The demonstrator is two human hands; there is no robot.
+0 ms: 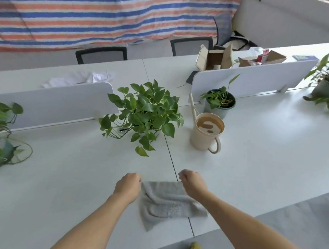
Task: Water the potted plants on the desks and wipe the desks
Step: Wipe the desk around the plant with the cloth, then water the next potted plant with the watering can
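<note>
Watering can (206, 133) stands on the surface (261, 146) with its handle toward the person and water visible inside. It sits just in front of the small potted plant (219, 102) and to the right of the bushy plant (143, 114). More pots stand at the far left (1, 133) and far right (325, 83). Whether any has been watered cannot be told from here.

The wiping looks barely begun, with no streaks showing. Grey cloth (166, 200) lies on the near surface, across the seam between two desks. Left grip (127, 185) pinches its far left corner and right grip (192, 181) its far right corner, both with fingers curled. The far edge is stretched between them and the rest lies rumpled toward the person.

Judgement: cloth being laid out for the wipe, and most of the surface is left to do.
</note>
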